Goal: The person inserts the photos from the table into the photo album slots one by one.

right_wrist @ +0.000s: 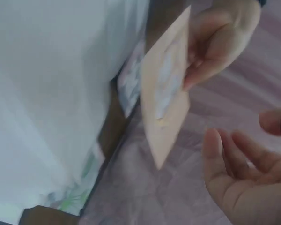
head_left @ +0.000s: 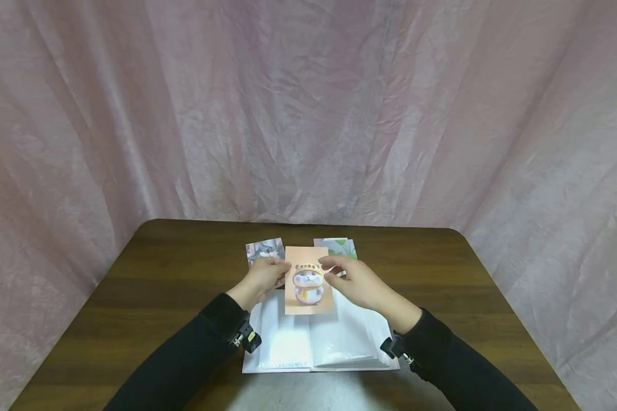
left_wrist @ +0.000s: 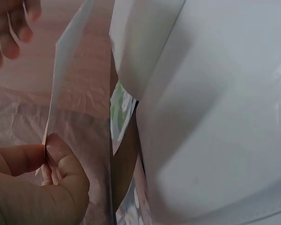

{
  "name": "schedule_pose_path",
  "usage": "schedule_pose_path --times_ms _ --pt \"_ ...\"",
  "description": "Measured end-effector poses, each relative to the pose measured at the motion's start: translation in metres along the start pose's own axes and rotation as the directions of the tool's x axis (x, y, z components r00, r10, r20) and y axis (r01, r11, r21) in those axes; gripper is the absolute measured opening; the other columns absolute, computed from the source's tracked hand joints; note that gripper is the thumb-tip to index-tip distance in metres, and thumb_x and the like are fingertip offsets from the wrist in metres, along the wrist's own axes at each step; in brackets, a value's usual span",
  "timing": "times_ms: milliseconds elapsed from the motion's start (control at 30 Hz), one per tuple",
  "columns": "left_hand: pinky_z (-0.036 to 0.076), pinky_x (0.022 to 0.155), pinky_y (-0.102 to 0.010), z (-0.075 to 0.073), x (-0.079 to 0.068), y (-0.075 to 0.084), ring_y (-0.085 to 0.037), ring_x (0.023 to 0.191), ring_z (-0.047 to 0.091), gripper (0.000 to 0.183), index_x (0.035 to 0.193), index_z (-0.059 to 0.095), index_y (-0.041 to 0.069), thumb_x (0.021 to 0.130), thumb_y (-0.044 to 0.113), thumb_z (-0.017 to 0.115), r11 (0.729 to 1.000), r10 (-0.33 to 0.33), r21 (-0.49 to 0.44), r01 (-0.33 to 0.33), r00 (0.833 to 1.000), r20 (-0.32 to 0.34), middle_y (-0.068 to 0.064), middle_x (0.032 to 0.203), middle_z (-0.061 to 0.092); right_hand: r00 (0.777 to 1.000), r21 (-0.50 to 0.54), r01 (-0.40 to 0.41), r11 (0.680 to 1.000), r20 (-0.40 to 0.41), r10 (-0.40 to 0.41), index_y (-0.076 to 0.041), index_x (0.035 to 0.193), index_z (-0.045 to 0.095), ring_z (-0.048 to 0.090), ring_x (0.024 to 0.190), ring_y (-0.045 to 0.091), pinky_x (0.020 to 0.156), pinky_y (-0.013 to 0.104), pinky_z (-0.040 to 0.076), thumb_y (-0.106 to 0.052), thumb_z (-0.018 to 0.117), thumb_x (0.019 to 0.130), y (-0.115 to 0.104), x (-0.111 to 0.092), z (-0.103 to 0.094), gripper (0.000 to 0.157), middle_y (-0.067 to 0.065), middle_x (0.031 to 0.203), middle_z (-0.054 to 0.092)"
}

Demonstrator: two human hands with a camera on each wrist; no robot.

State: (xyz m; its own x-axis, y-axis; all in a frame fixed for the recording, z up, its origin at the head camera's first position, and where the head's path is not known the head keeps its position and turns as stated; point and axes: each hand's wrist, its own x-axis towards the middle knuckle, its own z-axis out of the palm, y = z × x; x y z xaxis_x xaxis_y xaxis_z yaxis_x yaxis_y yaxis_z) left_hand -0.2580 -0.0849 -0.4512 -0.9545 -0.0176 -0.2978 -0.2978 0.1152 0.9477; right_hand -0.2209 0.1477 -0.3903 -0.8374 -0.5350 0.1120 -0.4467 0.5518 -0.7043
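An orange card [head_left: 308, 297] with a cartoon animal in a hat is held up over an open album [head_left: 288, 337] with clear pockets. My left hand [head_left: 263, 277] pinches the card's left edge between thumb and fingers; the left wrist view shows that pinch on the thin card [left_wrist: 68, 51] edge-on. My right hand [head_left: 357, 282] is at the card's right side, thumb and fingers parted. In the right wrist view a gap shows between the right hand [right_wrist: 253, 173] and the card [right_wrist: 166, 98].
Behind the album lie a card with a grey cat picture [head_left: 264, 249] at left and several cards with green plants [head_left: 339, 245] at right. All rest on a brown wooden table [head_left: 185, 257]. A pink curtain [head_left: 308, 114] hangs behind the table.
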Motion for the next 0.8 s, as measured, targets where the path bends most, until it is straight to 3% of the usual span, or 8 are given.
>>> schedule_pose_path --times_ms 133,300,400,600,700,800 --pt "0.052 0.068 -0.019 0.003 -0.001 0.000 -0.009 0.076 0.057 0.026 0.116 0.064 -0.011 0.100 0.009 0.058 1.000 0.007 -0.011 -0.007 1.000 -0.001 -0.009 0.094 0.062 0.990 0.063 -0.104 0.993 -0.090 0.109 -0.001 0.138 0.056 0.061 0.112 0.029 0.086 0.040 0.056 -0.013 0.060 0.100 0.015 0.010 0.003 0.040 0.014 0.134 0.059" --pt "0.049 0.064 -0.019 0.007 -0.003 -0.001 -0.009 0.070 0.055 0.023 0.112 0.066 -0.009 0.100 0.009 0.058 1.000 0.009 -0.021 -0.009 1.000 0.008 -0.006 0.088 0.061 0.941 0.184 -0.259 0.948 -0.173 0.291 0.000 0.139 0.054 0.059 0.115 0.033 0.088 0.043 0.055 -0.014 0.063 0.097 0.035 0.019 0.013 0.045 0.017 0.132 0.056" --pt "0.047 0.062 -0.019 0.008 -0.005 -0.001 -0.009 0.068 0.053 0.022 0.111 0.066 -0.008 0.100 0.009 0.058 1.000 -0.001 -0.029 0.001 1.000 0.009 -0.005 0.085 0.060 0.917 0.306 -0.321 0.896 -0.138 0.376 0.005 0.138 0.052 0.061 0.113 0.034 0.093 0.043 0.054 -0.012 0.061 0.099 0.044 0.021 0.018 0.045 0.021 0.128 0.057" --pt "0.047 0.066 -0.023 0.010 -0.010 -0.003 -0.010 0.068 0.053 0.023 0.113 0.067 -0.008 0.100 0.010 0.059 0.999 -0.002 -0.044 0.003 1.000 0.031 -0.004 0.082 0.061 0.882 0.563 -0.397 0.725 0.016 0.471 0.013 0.128 0.053 0.063 0.088 0.018 0.081 0.033 0.055 -0.007 0.056 0.100 0.052 0.023 0.026 0.034 0.018 0.110 0.064" --pt "0.047 0.068 -0.024 0.012 -0.010 -0.005 -0.010 0.069 0.054 0.024 0.112 0.067 -0.009 0.100 0.011 0.059 0.999 0.009 -0.047 -0.007 0.999 0.044 -0.004 0.083 0.062 0.877 0.595 -0.405 0.694 0.040 0.478 0.011 0.114 0.059 0.053 0.072 0.013 0.065 0.026 0.047 -0.006 0.056 0.101 0.054 0.024 0.030 0.021 0.008 0.086 0.060" --pt "0.047 0.066 -0.023 0.014 -0.009 -0.006 -0.009 0.069 0.054 0.024 0.111 0.067 -0.009 0.100 0.010 0.059 0.998 0.013 -0.055 -0.010 0.999 0.046 -0.004 0.083 0.063 0.872 0.602 -0.409 0.686 0.035 0.489 0.007 0.100 0.061 0.045 0.065 0.013 0.057 0.025 0.037 -0.005 0.057 0.099 0.055 0.025 0.031 0.013 0.002 0.072 0.050"
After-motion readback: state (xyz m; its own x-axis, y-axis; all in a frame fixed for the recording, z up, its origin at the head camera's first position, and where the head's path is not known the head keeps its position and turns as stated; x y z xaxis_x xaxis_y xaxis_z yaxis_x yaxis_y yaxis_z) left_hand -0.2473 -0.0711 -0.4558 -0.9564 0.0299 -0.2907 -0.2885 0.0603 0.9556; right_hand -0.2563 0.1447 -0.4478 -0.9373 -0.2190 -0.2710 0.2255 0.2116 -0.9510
